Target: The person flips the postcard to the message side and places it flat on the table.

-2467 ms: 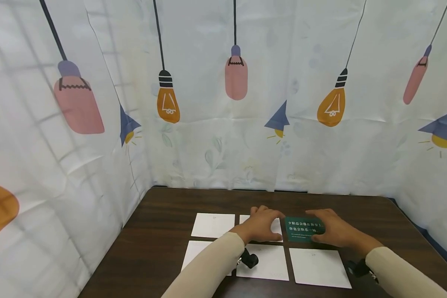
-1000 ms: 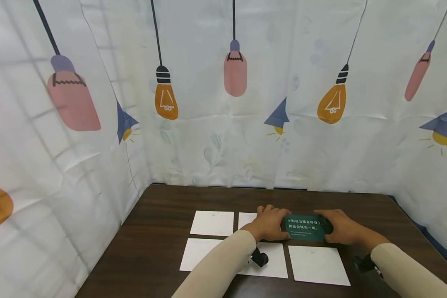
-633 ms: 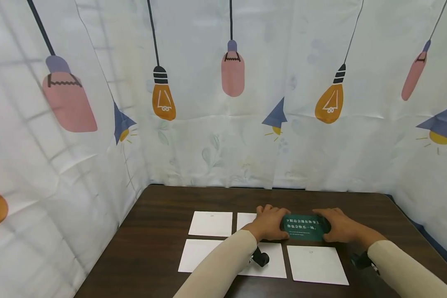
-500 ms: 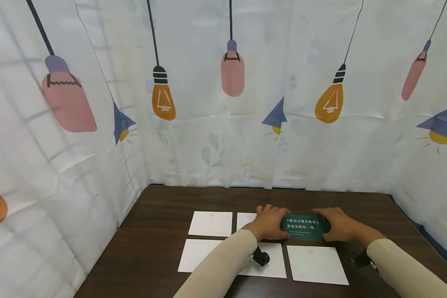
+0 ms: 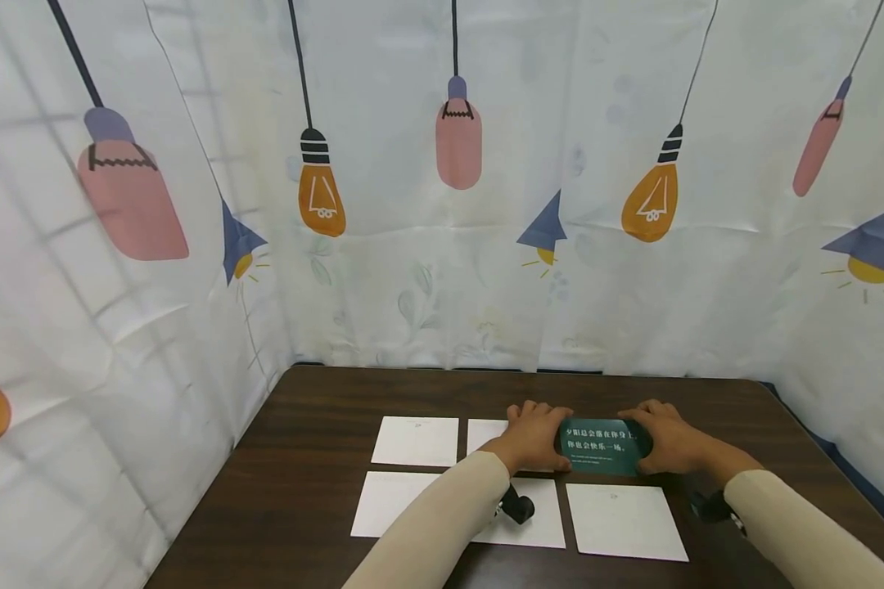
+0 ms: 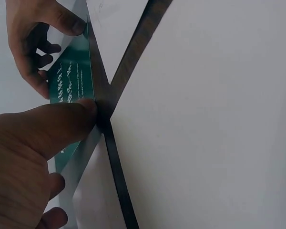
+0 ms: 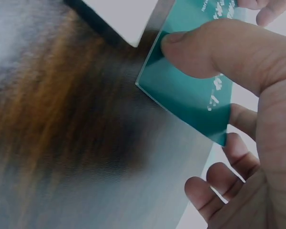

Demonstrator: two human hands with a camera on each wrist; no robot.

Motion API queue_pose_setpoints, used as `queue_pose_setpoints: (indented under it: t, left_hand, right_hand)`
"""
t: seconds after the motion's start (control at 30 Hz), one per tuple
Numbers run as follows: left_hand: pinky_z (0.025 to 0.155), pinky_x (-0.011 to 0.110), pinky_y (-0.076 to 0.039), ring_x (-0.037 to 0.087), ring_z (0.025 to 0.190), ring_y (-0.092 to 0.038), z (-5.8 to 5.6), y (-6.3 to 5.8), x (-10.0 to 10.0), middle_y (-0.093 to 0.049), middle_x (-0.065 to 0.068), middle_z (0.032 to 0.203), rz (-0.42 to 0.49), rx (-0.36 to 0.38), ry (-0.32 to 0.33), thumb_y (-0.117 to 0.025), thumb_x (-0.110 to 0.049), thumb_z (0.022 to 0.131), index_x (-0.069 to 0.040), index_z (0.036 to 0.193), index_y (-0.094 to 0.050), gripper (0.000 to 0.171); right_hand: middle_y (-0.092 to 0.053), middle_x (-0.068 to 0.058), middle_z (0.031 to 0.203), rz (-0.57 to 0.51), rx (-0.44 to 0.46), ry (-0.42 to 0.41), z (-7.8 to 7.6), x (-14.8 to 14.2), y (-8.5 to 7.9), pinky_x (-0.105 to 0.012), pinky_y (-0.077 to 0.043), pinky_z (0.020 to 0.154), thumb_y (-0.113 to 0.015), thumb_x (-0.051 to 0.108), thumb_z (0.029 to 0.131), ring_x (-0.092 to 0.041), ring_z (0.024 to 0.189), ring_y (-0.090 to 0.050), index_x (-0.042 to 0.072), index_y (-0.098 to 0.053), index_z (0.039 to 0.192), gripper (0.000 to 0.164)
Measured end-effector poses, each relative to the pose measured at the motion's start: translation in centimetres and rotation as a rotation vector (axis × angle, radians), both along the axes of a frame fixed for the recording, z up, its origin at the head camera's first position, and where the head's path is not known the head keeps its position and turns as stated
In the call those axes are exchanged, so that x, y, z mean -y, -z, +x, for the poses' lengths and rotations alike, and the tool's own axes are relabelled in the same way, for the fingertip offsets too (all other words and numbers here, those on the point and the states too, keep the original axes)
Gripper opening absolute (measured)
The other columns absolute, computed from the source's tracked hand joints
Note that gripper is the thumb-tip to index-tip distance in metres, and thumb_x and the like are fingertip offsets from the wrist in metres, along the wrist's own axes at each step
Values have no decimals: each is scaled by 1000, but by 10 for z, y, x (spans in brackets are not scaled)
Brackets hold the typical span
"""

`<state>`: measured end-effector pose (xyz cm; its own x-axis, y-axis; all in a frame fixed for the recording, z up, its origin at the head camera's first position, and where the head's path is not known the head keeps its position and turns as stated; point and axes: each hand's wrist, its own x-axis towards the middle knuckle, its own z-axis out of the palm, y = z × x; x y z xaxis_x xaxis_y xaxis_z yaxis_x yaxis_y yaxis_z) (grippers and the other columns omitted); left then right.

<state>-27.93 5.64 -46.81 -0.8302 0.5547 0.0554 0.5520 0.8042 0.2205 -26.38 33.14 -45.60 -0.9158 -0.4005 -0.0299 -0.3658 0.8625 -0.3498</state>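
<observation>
A green postcard with white printed writing [image 5: 598, 448] is held between both hands at the right end of the back row of cards. My left hand [image 5: 532, 439] grips its left end, the thumb [image 6: 69, 121] pressing the near edge and the fingers curled at the far side. My right hand [image 5: 670, 442] pinches the right end, thumb [image 7: 195, 52] over the printed face and fingers along the far edge. In the right wrist view the postcard's near corner stands out over the dark wood, and both thumbs cover parts of the writing.
White cards lie in two rows on the dark wooden table [image 5: 324, 401]: one back left [image 5: 416, 442], one partly behind the left hand [image 5: 484, 432], and three in front, the right one [image 5: 626, 519] nearest the right wrist. A patterned curtain [image 5: 412, 327] stands behind.
My left hand has moved right from beside the postcard and taken hold of its left end. The right hand has shifted slightly right; just now the postcard's far edge has risen a little.
</observation>
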Motion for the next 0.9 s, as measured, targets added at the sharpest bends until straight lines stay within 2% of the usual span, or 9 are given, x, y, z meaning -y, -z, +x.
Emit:
queue_pose_setpoints:
  t: [0.17,0.27,0.43,0.5,0.63,0.7,0.77,0.83,0.9]
  left_hand:
    - [94,40,-29,12,115,-43,0,0,0,-56,-10,128,-6,9,-17,-87,-53,77,-30,148,-53,82]
    - [95,41,-29,13,116,-44,0,-1,0,-57,-11,131,4,7,-6,-87,-51,78,-31,146,-54,77]
    - [94,41,-27,13,118,-46,1,-1,-1,-57,-13,142,49,18,16,-90,-45,77,-28,155,-42,94]
    - [94,40,-26,12,117,-46,1,-1,-1,-56,-14,144,55,17,16,-91,-44,76,-25,158,-38,99]
    - [92,39,-25,10,114,-46,1,1,-2,-57,-16,141,61,9,9,-92,-44,75,-23,155,-43,97]
    - [92,39,-24,9,110,-46,0,2,-2,-62,-17,133,84,17,6,-93,-43,74,-24,152,-46,93]
    - [92,40,-23,7,106,-47,-1,2,-1,-67,-19,113,110,31,6,-93,-42,74,-26,150,-47,91]
    - [91,39,-22,5,99,-47,-1,3,0,-65,-22,91,137,40,11,-93,-39,75,-27,149,-48,88]
    - [91,39,-22,3,93,-48,-2,3,0,-57,-23,74,154,46,21,-92,-37,77,-27,149,-46,86]
  right_hand:
    - [-43,-22,133,-26,-32,19,1,-3,7,-64,-45,87,-92,27,71,-43,117,-40,7,-55,143,84]
    - [-44,-25,132,-50,-27,17,3,-7,9,-63,-46,82,-91,29,72,-45,116,-41,8,-52,145,86]
    - [-49,-27,136,-103,23,25,7,-10,7,-57,-48,78,-92,31,74,-49,119,-45,11,-48,149,89]
    - [-51,-27,137,-137,44,16,7,-11,7,-53,-49,78,-91,29,75,-45,115,-50,10,-46,150,90]
    - [-52,-24,133,-176,57,1,7,-14,8,-47,-49,76,-89,25,79,-31,100,-53,9,-44,152,87]
    - [-55,-19,124,-174,48,0,7,-16,8,-44,-47,74,-87,21,82,-26,94,-52,10,-44,152,84]
    - [-55,-12,112,-165,26,-5,8,-18,7,-40,-46,71,-83,17,85,-23,89,-50,11,-44,153,79]
    - [-53,-6,101,-163,7,-11,8,-19,6,-37,-43,68,-79,12,88,-20,84,-49,11,-43,154,75]
    - [-54,-4,99,-167,-9,-12,9,-20,5,-36,-43,67,-77,8,90,-19,83,-51,11,-42,154,73]
